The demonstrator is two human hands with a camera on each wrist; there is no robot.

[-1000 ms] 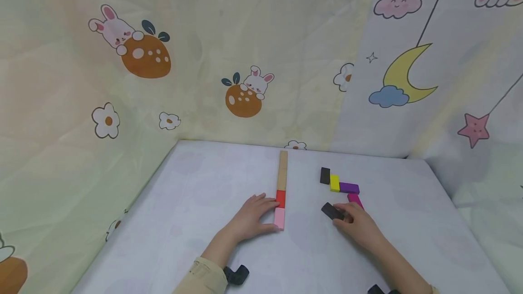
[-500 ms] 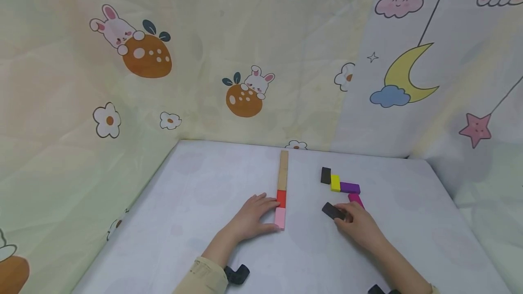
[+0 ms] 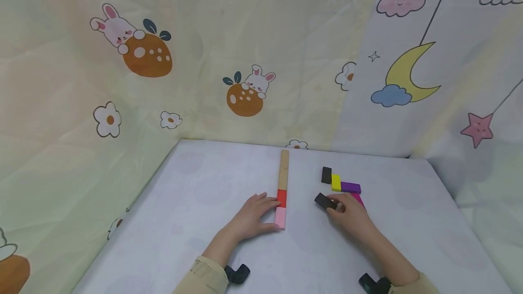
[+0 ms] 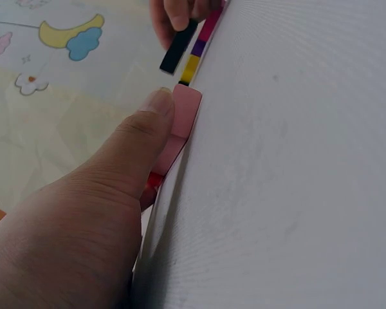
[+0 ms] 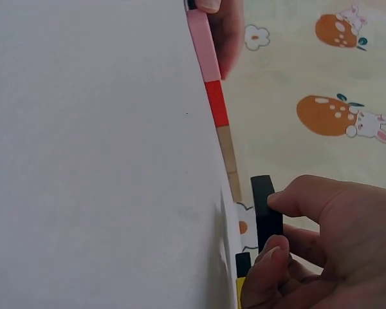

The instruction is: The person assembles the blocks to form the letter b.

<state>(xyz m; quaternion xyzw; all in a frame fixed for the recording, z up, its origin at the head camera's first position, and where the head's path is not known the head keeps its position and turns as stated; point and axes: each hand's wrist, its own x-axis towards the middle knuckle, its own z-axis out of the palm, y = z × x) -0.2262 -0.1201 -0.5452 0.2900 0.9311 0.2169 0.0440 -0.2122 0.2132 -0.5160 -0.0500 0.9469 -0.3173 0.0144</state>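
Across the white surface (image 3: 220, 171), tan blocks (image 3: 283, 167), a red block (image 3: 282, 198) and a pink block (image 3: 280, 218) already align — spread fingers of the left hand (image 3: 251, 219) touching them — while fingers of the right hand (image 3: 354, 218) pinch a black block (image 3: 324, 200), unplaced, near four other blocks (image 3: 336, 183), apparently remaining.

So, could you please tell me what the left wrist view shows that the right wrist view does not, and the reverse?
Only the left wrist view shows the purple block, the magenta block and the printed moon. Only the right wrist view shows the tan blocks. Both show the left hand, the right hand pinching a black block, the pink block, the red block and the yellow block.
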